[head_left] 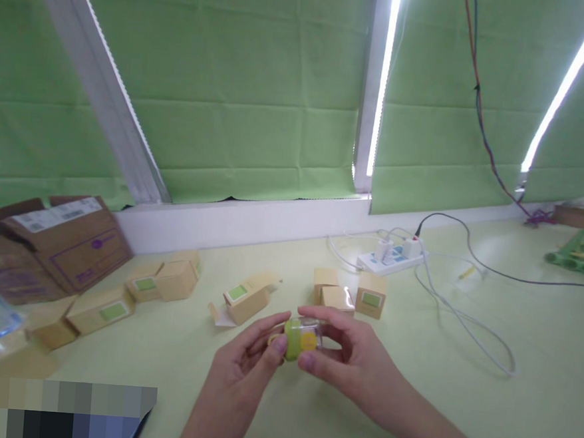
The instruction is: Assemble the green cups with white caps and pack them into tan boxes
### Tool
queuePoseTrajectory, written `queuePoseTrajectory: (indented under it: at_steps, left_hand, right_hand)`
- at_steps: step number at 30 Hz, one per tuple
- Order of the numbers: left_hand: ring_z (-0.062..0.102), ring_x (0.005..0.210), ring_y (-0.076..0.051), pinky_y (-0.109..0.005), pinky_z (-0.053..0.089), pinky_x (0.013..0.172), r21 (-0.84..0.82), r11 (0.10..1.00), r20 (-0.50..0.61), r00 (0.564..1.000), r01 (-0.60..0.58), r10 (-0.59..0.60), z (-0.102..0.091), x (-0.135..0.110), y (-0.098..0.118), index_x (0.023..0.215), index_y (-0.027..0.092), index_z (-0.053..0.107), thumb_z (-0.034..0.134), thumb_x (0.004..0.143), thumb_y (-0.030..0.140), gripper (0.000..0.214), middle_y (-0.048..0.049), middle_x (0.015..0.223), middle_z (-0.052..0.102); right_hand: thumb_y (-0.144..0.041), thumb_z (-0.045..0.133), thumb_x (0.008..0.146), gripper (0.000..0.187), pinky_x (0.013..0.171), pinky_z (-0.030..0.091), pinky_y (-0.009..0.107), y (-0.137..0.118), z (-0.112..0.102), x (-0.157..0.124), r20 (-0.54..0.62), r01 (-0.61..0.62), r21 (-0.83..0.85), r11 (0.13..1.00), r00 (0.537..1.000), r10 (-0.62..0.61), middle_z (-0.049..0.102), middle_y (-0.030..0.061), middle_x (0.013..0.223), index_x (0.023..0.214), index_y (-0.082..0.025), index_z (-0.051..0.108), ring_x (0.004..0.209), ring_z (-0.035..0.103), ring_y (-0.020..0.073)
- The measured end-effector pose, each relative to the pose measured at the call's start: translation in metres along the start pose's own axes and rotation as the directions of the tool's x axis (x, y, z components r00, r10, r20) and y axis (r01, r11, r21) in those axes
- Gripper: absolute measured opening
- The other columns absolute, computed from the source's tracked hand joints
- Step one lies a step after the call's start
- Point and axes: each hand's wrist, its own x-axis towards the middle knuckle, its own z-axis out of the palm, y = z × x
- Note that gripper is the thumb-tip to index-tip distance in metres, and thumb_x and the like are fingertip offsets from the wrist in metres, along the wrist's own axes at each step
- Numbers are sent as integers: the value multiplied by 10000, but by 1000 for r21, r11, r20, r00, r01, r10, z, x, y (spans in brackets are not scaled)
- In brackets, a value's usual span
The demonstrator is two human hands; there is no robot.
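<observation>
A small clear jar with a green lid (293,339) and a yellow mark on its side lies sideways between my two hands, above the table. My left hand (249,363) pinches the green lid end. Around the clear end, the thumb and fingers of my right hand (347,353) are closed. Just beyond my left hand lies a small tan carton (250,297) with a green label and its end flaps open. What is inside the carton cannot be seen.
Several tan cartons (100,309) stand at left by a brown cardboard box (77,244); more cartons (371,294) stand ahead. A power strip (393,256) with trailing cables lies back right. Green tubes (582,256) lie at far right. Green blinds (260,97) hang behind the table.
</observation>
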Motion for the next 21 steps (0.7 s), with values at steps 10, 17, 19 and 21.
queuePoseTrajectory:
  at_steps: [10,17,19,21]
  left_hand:
    - [741,928,-265,-358,562,863,-90,989,72,991,116,-109,1,-2,2,1084,200,740,786,779,439,390,-102,1056,795]
    - [746,739,-261,-331,587,694,-12,998,-56,997,57,-57,2,-2,-8,905,216,813,878,633,439,357,-63,864,812]
    - [742,737,-260,-327,590,679,3,1000,-55,998,31,-31,3,-1,-5,857,226,826,880,620,447,329,-64,892,808]
    - [743,796,-268,-327,591,708,18,1000,-30,1000,-7,8,4,0,-2,858,241,834,860,648,449,297,-70,947,805]
  right_hand:
    - [-225,732,865,546,912,598,380,-2,-1,-3,137,50,55,997,989,-58,657,92,1238,1381,-241,554,1124,650,235]
    - [-218,763,816,502,822,608,354,1,3,-3,116,7,40,999,993,-12,707,72,1074,1293,-213,607,1014,680,234]
    - [-217,769,807,499,818,606,360,2,3,-2,113,-2,20,1000,994,0,709,78,1090,1280,-211,612,1017,680,240]
    - [-218,767,809,486,826,603,366,2,2,-1,112,-9,-9,1000,994,10,710,78,1097,1271,-214,615,1016,681,240]
